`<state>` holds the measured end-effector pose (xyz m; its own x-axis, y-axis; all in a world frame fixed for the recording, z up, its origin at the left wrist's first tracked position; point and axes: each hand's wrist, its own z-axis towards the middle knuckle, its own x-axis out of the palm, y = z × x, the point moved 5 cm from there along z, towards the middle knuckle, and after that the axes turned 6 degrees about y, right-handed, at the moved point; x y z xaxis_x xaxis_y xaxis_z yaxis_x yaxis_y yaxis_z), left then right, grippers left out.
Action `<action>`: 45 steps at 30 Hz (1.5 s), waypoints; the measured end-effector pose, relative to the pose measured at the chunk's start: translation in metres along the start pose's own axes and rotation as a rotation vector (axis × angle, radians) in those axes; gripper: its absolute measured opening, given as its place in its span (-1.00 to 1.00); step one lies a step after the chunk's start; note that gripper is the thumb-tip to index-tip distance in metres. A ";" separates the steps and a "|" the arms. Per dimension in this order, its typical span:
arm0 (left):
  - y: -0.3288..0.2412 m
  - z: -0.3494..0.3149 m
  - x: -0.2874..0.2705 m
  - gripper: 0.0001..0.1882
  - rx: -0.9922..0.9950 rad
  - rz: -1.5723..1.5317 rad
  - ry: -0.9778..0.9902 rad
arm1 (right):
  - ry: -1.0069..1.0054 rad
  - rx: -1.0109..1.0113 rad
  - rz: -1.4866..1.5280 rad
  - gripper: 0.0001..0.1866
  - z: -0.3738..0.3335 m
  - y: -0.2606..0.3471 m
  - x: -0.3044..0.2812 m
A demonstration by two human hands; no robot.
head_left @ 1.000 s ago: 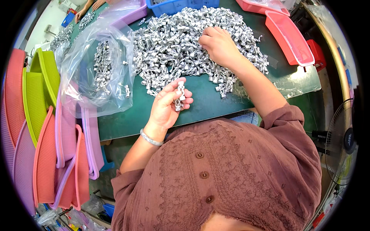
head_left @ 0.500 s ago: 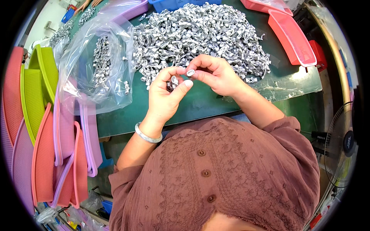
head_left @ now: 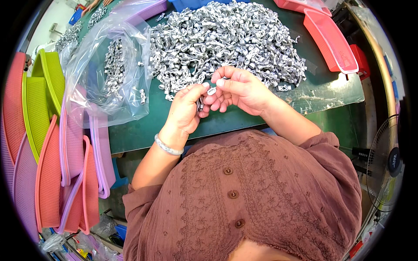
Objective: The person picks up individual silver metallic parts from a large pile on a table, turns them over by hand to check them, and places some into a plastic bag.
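Observation:
My left hand (head_left: 185, 108) is closed around several small grey metal-looking pieces (head_left: 200, 104), mostly hidden by the fingers. At its thumb tip sits one small oval, ring-like piece (head_left: 212, 91) with a pale face. My right hand (head_left: 246, 91) meets it from the right. The right thumb and forefinger come together just above the oval piece, while its other fingers curl below. Whether the right fingertips grip anything is too small to tell. Just beyond both hands spreads a large heap of similar grey, looped pieces (head_left: 226, 39).
A clear plastic bag (head_left: 130, 104) with more pieces lies left of the heap on the green table (head_left: 139, 139). Stacked pink, green and purple baskets (head_left: 48, 174) stand at the left. A pink basket (head_left: 326, 41) lies far right; a fan (head_left: 383, 165) is at right.
The oval piece has moved slightly down to my left thumb tip. My left fingers have closed more over the pieces, and my right lower fingers have come down beside them.

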<state>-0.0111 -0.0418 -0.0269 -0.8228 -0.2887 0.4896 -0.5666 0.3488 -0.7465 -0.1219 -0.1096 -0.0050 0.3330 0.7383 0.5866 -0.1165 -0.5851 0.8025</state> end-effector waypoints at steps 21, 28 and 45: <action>-0.002 -0.005 -0.003 -0.85 0.324 0.153 -0.084 | -0.065 0.001 -0.008 -0.60 -0.004 -0.015 -0.004; 0.006 -0.003 0.000 -0.81 0.203 -0.059 0.111 | -0.178 -0.185 -0.571 -0.50 -0.004 -0.011 0.001; -0.082 -0.019 -0.073 -0.78 0.448 -0.334 0.133 | -0.242 -0.236 -0.901 -0.79 -0.014 0.011 -0.019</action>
<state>0.0950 -0.0319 0.0073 -0.6177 -0.1933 0.7623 -0.7461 -0.1622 -0.6457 -0.1430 -0.1254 -0.0059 0.5706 0.7728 -0.2779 0.1008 0.2700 0.9576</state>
